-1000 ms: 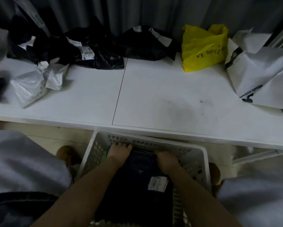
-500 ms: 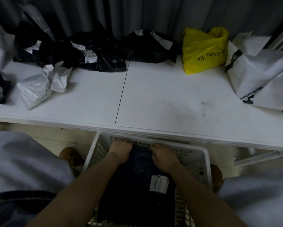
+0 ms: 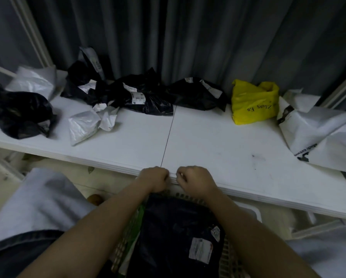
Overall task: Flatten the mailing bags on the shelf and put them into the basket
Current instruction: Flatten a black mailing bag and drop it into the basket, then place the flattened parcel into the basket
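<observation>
The flat black bag already lies in the basket below the arms, and it may spring up again if nothing presses it. The 2 hands, left hand and right hand, are curled at the shelf edge and seem to hold nothing. Behind wait crumpled black bags, which could slide off if pulled carelessly.

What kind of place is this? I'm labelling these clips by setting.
Probably a home or small makeshift parcel-sorting corner, not a warehouse: crumpled mailing bags with shipping labels lie along a plain white shelf, a grey curtain hangs behind it, and a plastic basket sits on the floor below.
</observation>
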A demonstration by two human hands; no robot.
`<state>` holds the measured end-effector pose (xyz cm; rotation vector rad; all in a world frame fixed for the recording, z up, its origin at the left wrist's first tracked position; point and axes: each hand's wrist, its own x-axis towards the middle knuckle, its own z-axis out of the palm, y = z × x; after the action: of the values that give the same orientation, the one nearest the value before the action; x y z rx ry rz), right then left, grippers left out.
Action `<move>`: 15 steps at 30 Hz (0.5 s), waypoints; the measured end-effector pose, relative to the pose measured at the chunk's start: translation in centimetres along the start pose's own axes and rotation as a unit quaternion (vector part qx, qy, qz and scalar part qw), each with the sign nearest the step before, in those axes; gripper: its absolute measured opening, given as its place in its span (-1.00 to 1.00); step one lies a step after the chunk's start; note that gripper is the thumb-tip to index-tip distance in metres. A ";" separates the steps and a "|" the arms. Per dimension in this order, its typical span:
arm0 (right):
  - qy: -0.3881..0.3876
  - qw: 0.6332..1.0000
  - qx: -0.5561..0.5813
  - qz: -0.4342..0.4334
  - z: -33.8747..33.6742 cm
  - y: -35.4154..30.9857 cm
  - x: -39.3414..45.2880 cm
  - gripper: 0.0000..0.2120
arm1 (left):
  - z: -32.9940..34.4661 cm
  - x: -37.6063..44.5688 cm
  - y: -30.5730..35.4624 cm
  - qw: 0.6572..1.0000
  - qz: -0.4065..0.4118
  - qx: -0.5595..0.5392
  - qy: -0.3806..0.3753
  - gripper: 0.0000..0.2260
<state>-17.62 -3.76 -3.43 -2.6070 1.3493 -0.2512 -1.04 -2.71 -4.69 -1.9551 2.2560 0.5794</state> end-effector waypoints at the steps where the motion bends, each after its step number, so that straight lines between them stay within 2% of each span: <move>1: 0.010 1.000 0.006 0.002 -0.6 -0.6 0.8 -0.73 | -0.7 -0.1 -0.6 0.999 -0.009 -0.023 0.023 -0.75; 4: 0.025 0.999 0.034 0.001 -1.8 -2.4 3.4 -0.71 | -3.1 -0.5 -3.0 0.987 -0.039 -0.084 0.128 -0.73; 8: 0.007 0.997 0.071 -0.004 -2.6 -4.2 7.3 -0.72 | -5.4 -0.2 -7.3 0.952 -0.102 -0.088 0.276 -0.75; 13: -0.007 0.994 0.105 -0.010 -2.3 -6.6 12.4 -0.73 | -6.8 0.6 -13.3 0.901 -0.183 -0.030 0.392 -0.69; 15: -0.007 0.993 0.119 -0.010 -1.9 -7.4 13.8 -0.72 | -6.9 0.9 -15.4 0.886 -0.228 -0.011 0.403 -0.58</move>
<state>-4.41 -11.10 1.06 -2.4200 1.2078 -0.3718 14.90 -7.52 -1.93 -2.9913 1.9372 -0.3434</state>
